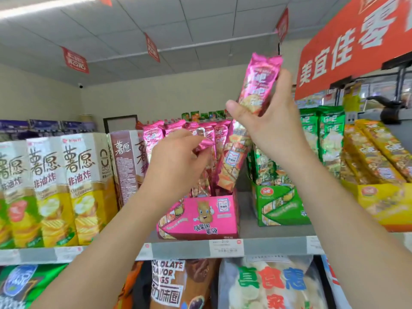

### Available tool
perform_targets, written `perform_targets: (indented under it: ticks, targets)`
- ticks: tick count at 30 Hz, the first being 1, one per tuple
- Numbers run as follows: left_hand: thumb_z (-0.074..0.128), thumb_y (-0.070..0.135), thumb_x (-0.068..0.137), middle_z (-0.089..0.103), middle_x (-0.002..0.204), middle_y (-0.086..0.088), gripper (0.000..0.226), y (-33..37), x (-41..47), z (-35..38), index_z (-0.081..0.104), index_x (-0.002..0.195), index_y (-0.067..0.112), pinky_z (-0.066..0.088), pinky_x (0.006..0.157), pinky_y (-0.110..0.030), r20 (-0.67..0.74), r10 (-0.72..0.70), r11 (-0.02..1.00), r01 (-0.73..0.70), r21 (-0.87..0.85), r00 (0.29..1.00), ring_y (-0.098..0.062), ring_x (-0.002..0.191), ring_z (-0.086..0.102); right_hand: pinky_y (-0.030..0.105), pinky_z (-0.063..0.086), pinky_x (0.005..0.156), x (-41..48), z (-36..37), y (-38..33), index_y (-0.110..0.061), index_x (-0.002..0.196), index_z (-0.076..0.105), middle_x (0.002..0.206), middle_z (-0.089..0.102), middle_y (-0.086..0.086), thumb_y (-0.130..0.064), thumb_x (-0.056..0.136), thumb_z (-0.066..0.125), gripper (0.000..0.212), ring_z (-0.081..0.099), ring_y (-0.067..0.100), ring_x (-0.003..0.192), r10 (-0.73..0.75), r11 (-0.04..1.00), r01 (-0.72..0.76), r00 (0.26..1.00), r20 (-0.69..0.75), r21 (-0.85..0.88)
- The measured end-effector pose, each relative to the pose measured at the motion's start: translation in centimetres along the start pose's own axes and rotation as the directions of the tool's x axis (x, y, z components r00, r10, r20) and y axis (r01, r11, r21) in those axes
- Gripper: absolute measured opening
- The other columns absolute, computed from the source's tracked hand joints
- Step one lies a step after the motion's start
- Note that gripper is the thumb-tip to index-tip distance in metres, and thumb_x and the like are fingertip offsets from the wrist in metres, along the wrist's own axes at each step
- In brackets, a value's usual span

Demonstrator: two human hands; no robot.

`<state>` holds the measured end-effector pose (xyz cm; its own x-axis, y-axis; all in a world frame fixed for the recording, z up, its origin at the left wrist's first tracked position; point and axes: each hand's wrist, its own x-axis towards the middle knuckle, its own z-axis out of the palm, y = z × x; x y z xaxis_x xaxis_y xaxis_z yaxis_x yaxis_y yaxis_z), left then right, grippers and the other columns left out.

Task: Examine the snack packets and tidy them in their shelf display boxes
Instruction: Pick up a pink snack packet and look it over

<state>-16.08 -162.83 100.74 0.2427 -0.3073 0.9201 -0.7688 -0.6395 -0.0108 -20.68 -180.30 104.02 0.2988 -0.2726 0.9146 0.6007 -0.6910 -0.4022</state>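
My right hand (270, 123) grips a long pink snack packet (259, 79) by its lower half and holds it upright above the shelf. My left hand (178, 157) pinches the top of another pink packet (204, 144) that stands in the pink display box (198, 216). Several more pink packets (231, 157) lean in that box, partly hidden behind my left hand. To the right stand a green display box (278, 206) with green packets (330, 134) and a yellow display box (383, 204) with yellow packets (374, 152).
Tall cream-and-yellow chip cartons (80, 188) and a brown one (128, 166) fill the shelf's left side. The grey shelf edge (178, 249) carries price tags. Large snack bags (272, 286) sit on the shelf below. A red sign (356, 45) hangs overhead at right.
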Motion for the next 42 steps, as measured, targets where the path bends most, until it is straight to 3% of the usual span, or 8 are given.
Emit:
perform_targets:
  ticks: [4, 10, 14, 22, 27, 31, 36, 42]
  targets:
    - [0.070, 0.023, 0.085, 0.053, 0.064, 0.010, 0.013, -0.5, 1.1, -0.5, 0.072, 0.078, 0.012, 0.032, 0.057, -0.022, 0.005, 0.010, 0.999, -0.010, 0.038, 1.000, -0.009, 0.061, 0.047, 0.029, 0.038, 0.054, 0.1, 1.6, 0.2, -0.020, 0.098, 0.042, 0.067, 0.050, -0.010, -0.056, 0.091, 0.056, 0.039, 0.051, 0.010, 0.060, 0.009, 0.987, 0.025, 0.978, 0.209, -0.157]
    - [0.060, 0.029, 0.079, 0.060, 0.121, -0.015, 0.025, -1.5, 2.5, -0.4, 0.067, 0.086, 0.006, 0.043, 0.096, -0.045, 0.151, 0.066, 0.970, -0.098, 0.221, 0.986, -0.035, 0.119, 0.052, 0.036, 0.048, 0.066, -0.7, 2.5, 0.6, -0.012, 0.089, 0.062, 0.076, 0.063, 0.003, -0.051, 0.094, 0.053, 0.040, 0.059, 0.023, 0.072, 0.056, 0.953, 0.049, 0.942, 0.332, -0.298]
    - [0.053, 0.034, 0.084, 0.056, 0.091, 0.005, 0.015, -2.2, 3.3, -0.7, 0.046, 0.088, 0.021, 0.025, 0.108, -0.049, 0.294, 0.068, 0.955, -0.148, 0.258, 0.953, -0.024, 0.104, 0.057, 0.032, 0.046, 0.061, -0.7, 2.1, 0.5, -0.012, 0.088, 0.060, 0.077, 0.061, 0.003, -0.051, 0.094, 0.054, 0.039, 0.061, 0.022, 0.068, 0.126, 0.938, 0.031, 0.898, 0.422, -0.346]
    - [0.078, 0.020, 0.078, 0.057, 0.082, 0.000, 0.016, -2.5, 4.3, -2.2, 0.064, 0.082, 0.013, 0.044, 0.076, -0.034, 0.253, 0.189, 0.982, -0.178, -0.064, 0.949, -0.020, 0.075, 0.055, 0.036, 0.047, 0.079, -3.2, 2.3, 1.3, -0.038, 0.140, 0.025, 0.108, 0.064, -0.007, -0.039, 0.094, 0.061, 0.059, 0.058, 0.012, 0.079, 0.057, 0.985, 0.000, 0.945, 0.323, -0.172]
    - [0.083, 0.015, 0.073, 0.057, 0.080, 0.002, 0.016, -2.7, 4.5, -2.9, 0.069, 0.081, 0.014, 0.042, 0.065, -0.028, 0.212, 0.248, 0.964, -0.219, -0.150, 0.945, -0.014, 0.069, 0.054, 0.042, 0.049, 0.084, -4.6, 2.4, 1.3, -0.030, 0.131, 0.052, 0.128, 0.044, 0.005, -0.029, 0.095, 0.059, 0.036, 0.051, 0.022, 0.102, -0.109, 0.909, 0.205, 0.957, 0.268, -0.364]
    - [0.084, 0.011, 0.071, 0.055, 0.077, 0.006, 0.017, -2.9, 4.5, -2.8, 0.069, 0.079, 0.013, 0.043, 0.064, -0.028, 0.180, 0.249, 0.955, -0.210, -0.210, 0.952, -0.013, 0.067, 0.054, 0.035, 0.040, 0.081, -5.5, 2.3, 0.3, -0.015, 0.111, 0.067, 0.111, 0.047, 0.006, -0.038, 0.092, 0.058, 0.031, 0.041, 0.020, 0.098, -0.308, 0.844, 0.342, 0.940, 0.148, -0.414]
    - [0.083, 0.007, 0.073, 0.057, 0.077, 0.004, 0.016, -3.1, 4.3, -2.5, 0.068, 0.077, 0.010, 0.041, 0.063, -0.018, 0.107, 0.187, 0.932, -0.142, -0.334, 0.976, -0.009, 0.066, 0.054, 0.028, 0.041, 0.076, -7.2, 3.8, -0.7, -0.014, 0.117, 0.064, 0.099, 0.044, -0.005, -0.075, 0.077, 0.043, 0.076, 0.048, 0.015, 0.097, -0.025, 0.904, 0.171, 0.936, 0.350, -0.392]
    - [0.078, 0.000, 0.077, 0.058, 0.084, -0.008, 0.013, -3.0, 3.7, -2.6, 0.067, 0.082, 0.005, 0.045, 0.057, -0.015, 0.080, 0.127, 0.881, -0.075, -0.467, 0.989, -0.018, 0.065, 0.056, 0.034, 0.050, 0.068, -7.6, 4.5, -0.6, -0.019, 0.125, 0.059, 0.103, 0.044, -0.009, -0.078, 0.074, 0.049, 0.078, 0.057, 0.011, 0.080, 0.087, 0.913, 0.065, 0.934, 0.347, -0.404]
